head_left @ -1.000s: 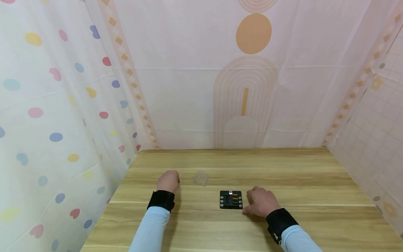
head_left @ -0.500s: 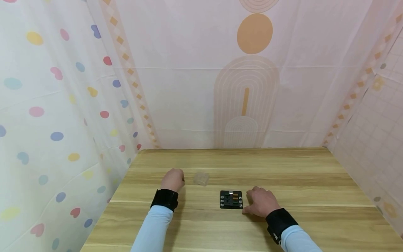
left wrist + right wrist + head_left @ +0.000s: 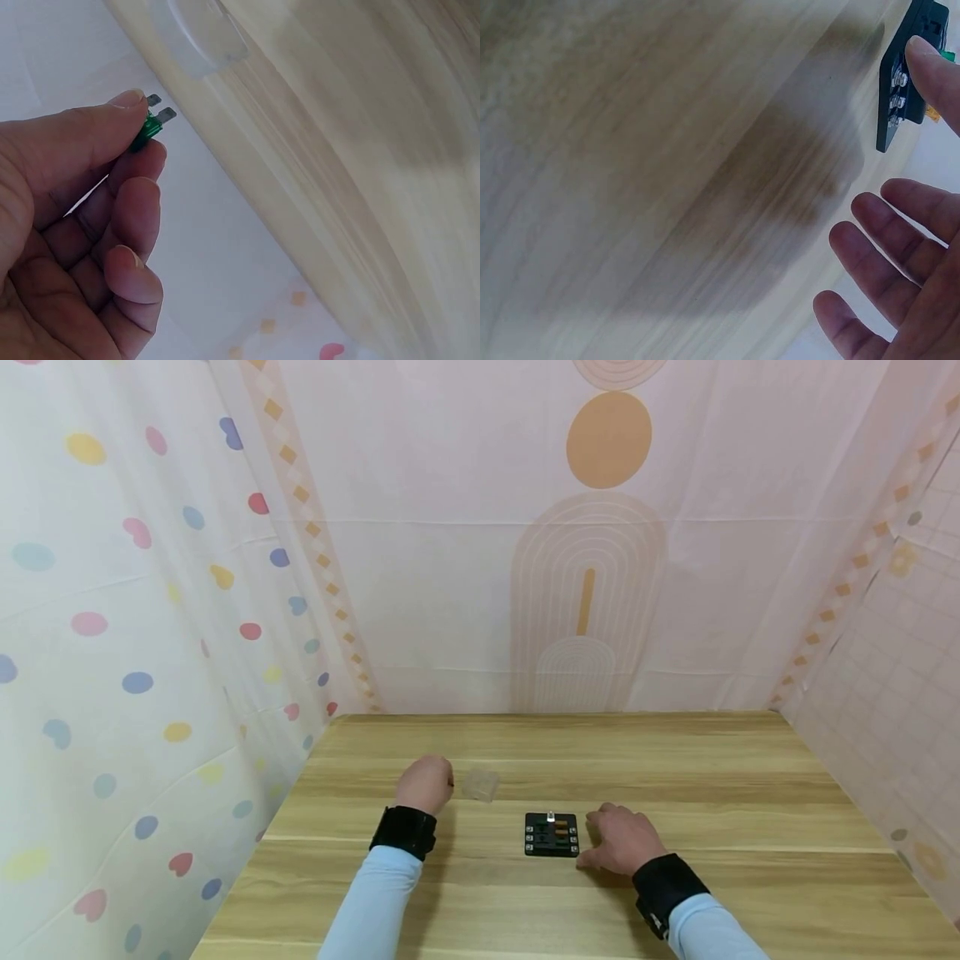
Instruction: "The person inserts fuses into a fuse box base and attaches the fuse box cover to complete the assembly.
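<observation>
Between thumb and forefinger my left hand (image 3: pixel 425 783) pinches a green blade fuse (image 3: pixel 149 132), its two metal prongs pointing outward; in the head view the fuse is hidden by the hand. A clear plastic cover (image 3: pixel 481 785) lies on the table just right of that hand. The black fuse block (image 3: pixel 551 835) rests flat, with orange and green fuses and rows of metal screws on it. Beside its right edge is my right hand (image 3: pixel 621 841), fingers spread and gripping nothing. In the right wrist view the thumb (image 3: pixel 930 75) overlaps the block; whether it touches is unclear.
The wood-grain table (image 3: pixel 675 760) spreads under both hands. A pale patterned curtain (image 3: pixel 435 593) hangs along its back edge, with a dotted curtain (image 3: pixel 172 652) on the left and a checked one (image 3: pixel 885 668) on the right.
My left hand has moved right and slightly away from me, nearing the clear cover. The right hand and the fuse block have stayed put.
</observation>
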Demonstrator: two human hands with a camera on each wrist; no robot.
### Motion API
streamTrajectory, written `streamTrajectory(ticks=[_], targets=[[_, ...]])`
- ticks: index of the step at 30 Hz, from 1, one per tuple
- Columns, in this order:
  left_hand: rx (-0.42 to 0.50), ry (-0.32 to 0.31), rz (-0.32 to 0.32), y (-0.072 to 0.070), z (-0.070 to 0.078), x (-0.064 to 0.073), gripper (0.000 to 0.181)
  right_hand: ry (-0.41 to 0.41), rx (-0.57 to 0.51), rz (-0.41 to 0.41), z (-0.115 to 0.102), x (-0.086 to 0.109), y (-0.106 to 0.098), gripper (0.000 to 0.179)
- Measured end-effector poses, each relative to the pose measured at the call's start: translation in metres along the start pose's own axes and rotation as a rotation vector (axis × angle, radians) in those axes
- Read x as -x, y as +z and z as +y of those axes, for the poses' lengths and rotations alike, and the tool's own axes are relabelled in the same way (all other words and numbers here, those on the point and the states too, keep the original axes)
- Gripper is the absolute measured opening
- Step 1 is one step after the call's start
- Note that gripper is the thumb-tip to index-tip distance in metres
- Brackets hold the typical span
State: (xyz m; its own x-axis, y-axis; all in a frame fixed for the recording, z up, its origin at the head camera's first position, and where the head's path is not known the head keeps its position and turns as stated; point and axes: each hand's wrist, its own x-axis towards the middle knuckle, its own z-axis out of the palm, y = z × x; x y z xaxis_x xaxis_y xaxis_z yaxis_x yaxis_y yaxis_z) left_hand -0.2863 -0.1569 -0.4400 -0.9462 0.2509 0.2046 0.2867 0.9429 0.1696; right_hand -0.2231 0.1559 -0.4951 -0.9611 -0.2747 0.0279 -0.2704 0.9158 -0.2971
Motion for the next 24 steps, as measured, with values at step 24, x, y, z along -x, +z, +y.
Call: streamTrajectory(ticks=[24], targets=[[-0.017,0.057,-0.003,0.002,0.024,-0.004,0.017,-0.046,0.007,-0.036,-0.006,-0.006,-0.006,0.069]])
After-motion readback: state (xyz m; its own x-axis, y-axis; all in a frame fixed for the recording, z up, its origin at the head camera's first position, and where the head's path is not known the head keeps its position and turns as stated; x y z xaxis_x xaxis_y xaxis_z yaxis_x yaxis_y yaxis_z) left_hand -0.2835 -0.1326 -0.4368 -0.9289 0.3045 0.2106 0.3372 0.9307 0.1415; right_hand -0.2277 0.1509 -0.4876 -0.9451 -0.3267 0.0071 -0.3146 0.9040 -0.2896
